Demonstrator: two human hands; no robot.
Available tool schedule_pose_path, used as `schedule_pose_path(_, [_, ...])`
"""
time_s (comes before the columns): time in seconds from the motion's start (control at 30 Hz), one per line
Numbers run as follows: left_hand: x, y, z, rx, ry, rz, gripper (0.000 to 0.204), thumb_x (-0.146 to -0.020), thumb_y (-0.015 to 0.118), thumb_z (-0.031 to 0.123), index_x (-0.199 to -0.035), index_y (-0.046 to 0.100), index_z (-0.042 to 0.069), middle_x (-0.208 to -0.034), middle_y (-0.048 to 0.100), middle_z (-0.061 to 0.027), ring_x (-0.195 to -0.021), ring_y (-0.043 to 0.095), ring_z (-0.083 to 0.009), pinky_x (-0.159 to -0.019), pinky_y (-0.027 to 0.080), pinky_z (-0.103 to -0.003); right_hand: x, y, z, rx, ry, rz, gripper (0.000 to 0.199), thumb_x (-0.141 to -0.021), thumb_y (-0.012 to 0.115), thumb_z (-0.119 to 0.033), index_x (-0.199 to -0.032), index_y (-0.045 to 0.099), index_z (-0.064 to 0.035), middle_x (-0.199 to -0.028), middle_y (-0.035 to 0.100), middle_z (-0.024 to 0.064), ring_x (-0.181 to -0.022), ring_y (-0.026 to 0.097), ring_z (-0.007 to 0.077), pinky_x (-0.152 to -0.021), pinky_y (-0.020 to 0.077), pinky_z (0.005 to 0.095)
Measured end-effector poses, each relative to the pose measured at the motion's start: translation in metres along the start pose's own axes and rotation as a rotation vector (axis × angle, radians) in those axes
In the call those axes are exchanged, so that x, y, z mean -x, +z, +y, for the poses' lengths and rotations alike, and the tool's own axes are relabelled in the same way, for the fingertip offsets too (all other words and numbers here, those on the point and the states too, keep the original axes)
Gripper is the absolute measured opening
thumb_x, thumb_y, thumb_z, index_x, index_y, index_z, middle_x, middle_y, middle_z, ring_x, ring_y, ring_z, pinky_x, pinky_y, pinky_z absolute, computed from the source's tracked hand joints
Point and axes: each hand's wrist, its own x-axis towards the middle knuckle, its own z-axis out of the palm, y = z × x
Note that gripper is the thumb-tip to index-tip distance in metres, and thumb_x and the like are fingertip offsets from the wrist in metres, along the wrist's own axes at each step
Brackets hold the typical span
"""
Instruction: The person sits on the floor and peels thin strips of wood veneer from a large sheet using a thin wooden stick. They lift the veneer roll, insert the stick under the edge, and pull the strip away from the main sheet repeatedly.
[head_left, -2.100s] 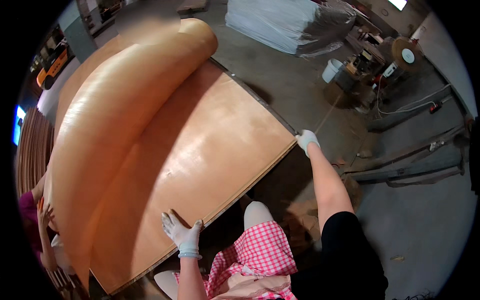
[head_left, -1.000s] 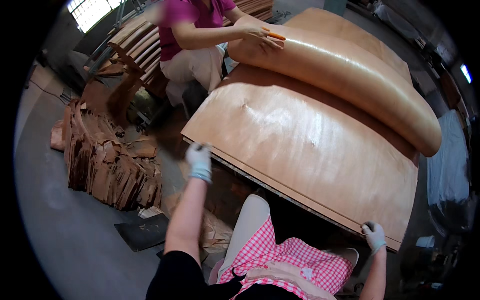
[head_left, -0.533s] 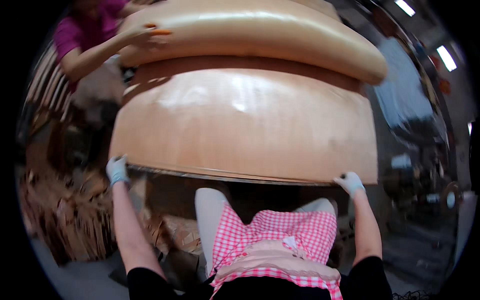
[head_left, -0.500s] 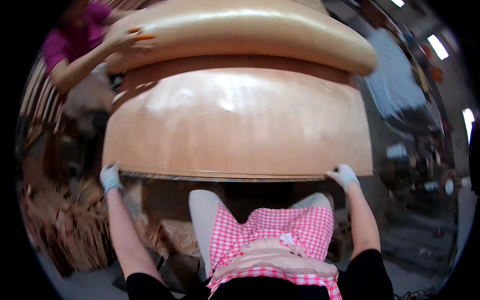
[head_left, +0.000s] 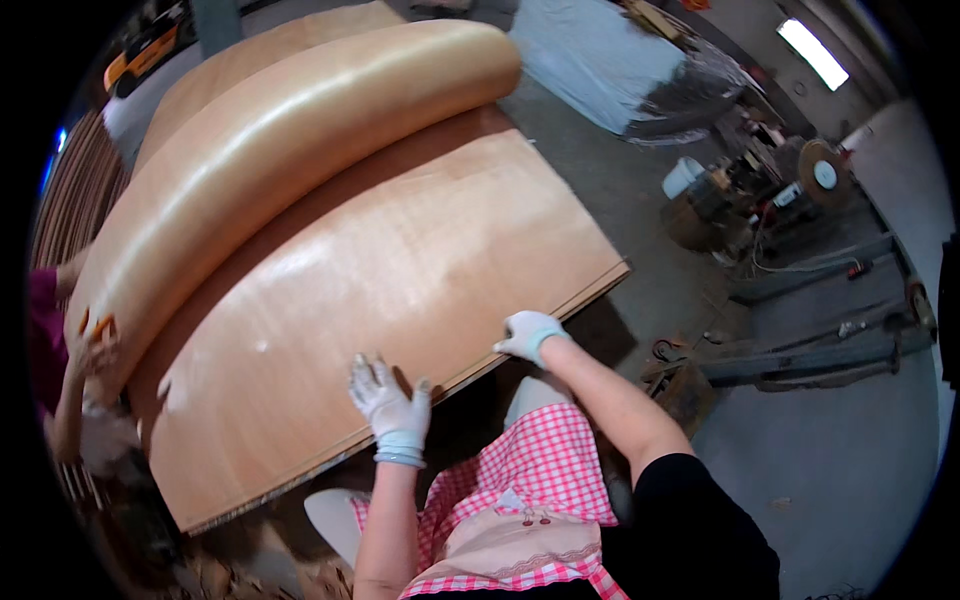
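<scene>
In front of me lies a broad stack of thin, light-brown wood veneer sheets [head_left: 400,270], its near edge running from lower left to upper right. My left hand [head_left: 390,400], in a white glove, is open with fingers spread, over the top sheet close to its near edge. Farther right, my gloved right hand [head_left: 530,335] is closed at that same edge, with its fingers bent together on the sheet; their tips are partly hidden. Across the far part of the stack, a large sheet is bent over in a thick, rounded fold [head_left: 300,130].
At the left, another person's hand [head_left: 95,345] holds an orange object by the fold. A grey-white cover [head_left: 600,60] drapes a pile at the back. To the right stand a white bucket [head_left: 683,177], machinery [head_left: 740,200] and a metal frame [head_left: 800,350] on the floor.
My view has turned to the right. My left hand has left the left corner and opened over the sheet, nearer my right hand. The right hand remains at the near edge, farther from the corner.
</scene>
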Motion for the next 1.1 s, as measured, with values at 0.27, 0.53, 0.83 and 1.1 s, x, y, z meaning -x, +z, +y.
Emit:
schedule_pose_path(0.27, [-0.016,0.026,0.040,-0.022,-0.066,-0.096,0.108,-0.069,0.075,0.050,-0.149,0.024,-0.002,-0.154,0.024,-0.0250,-0.145,0.018,-0.0355,-0.119,0.011,-0.046,-0.001,-0.018,0.053,-0.145,-0.143,-0.016,0.035,-0.083,0.060,-0.033,-0.105,0.070,-0.0080,-0.108,0.067,0.0190,-0.103,0.064,0.0350,-0.089,0.0506,0.0442])
schedule_pose_path(0.53, [-0.012,0.025,0.040,-0.036,-0.066,-0.120,0.109,-0.068,0.077,0.048,-0.150,0.023,0.001,-0.155,0.023,-0.0247,-0.145,0.018,-0.0361,-0.119,0.011,-0.046,-0.019,-0.079,0.275,-0.011,0.269,0.124,0.030,-0.087,0.062,-0.026,-0.115,0.068,-0.0157,-0.116,0.066,0.0143,-0.108,0.062,0.0340,-0.092,0.0498,0.0435])
schedule_pose_path(0.83, [-0.009,0.022,0.036,-0.049,-0.115,-0.099,0.105,-0.066,0.078,0.048,-0.147,0.030,0.001,-0.153,0.026,-0.0244,-0.143,0.021,-0.0367,-0.119,0.012,-0.048,-0.024,-0.045,0.276,-0.511,0.771,0.575,0.040,-0.087,0.059,-0.026,-0.115,0.062,0.0025,-0.120,0.060,0.0264,-0.114,0.056,0.0420,-0.094,0.0469,0.0463])
schedule_pose_path(1.1, [0.023,0.009,0.064,0.442,0.256,0.109,0.031,-0.078,0.074,0.027,-0.099,0.064,0.007,-0.094,0.065,-0.0144,-0.089,0.062,-0.0345,-0.082,0.049,-0.045,0.041,0.014,0.058,-0.807,-0.122,0.574,0.031,-0.089,0.066,-0.023,-0.103,0.064,0.0045,-0.099,0.067,0.0220,-0.091,0.065,0.0321,-0.084,0.0502,0.0393])
